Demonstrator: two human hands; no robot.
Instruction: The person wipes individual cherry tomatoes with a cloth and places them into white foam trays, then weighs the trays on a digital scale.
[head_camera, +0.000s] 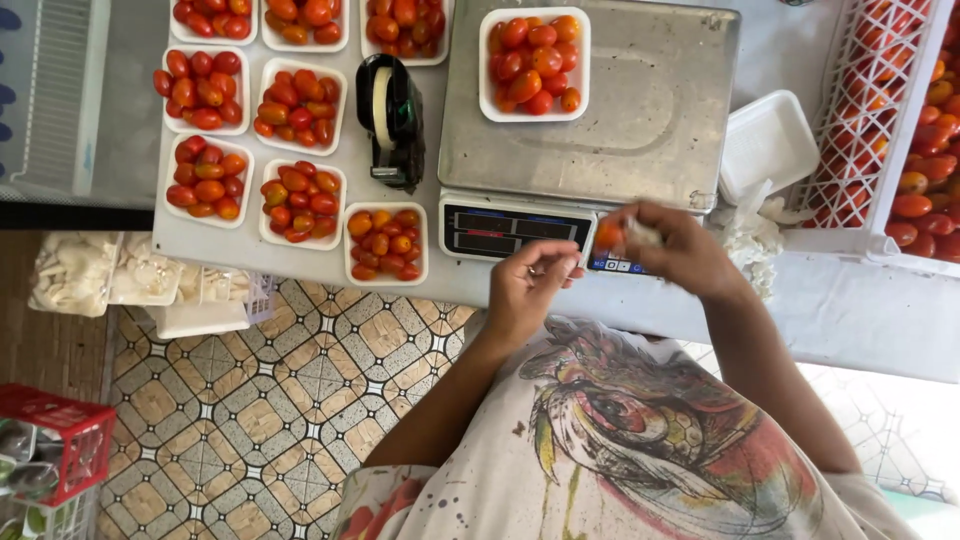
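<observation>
Now I'm pinching a tomato (608, 234) in right hand (668, 250) fingers above the scale (600, 130); left hand (525, 290) fingers loosely curled, holding nothing.

Cherry tomatoes (534, 62): red and orange, in white foam trays (300, 205). Scale (650, 100): grey steel pan, black display. Tape dispenser (392, 120): black. Crate (865, 120), counter's right edge: white lattice. Counter (860, 310): white. Floor (270, 400): tan and black geometric tiles. Basket (60, 440): red.

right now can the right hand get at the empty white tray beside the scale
Probably yes: the right hand, holding a small tomato, sits just below the empty foam tray, and nothing lies between them.
</observation>
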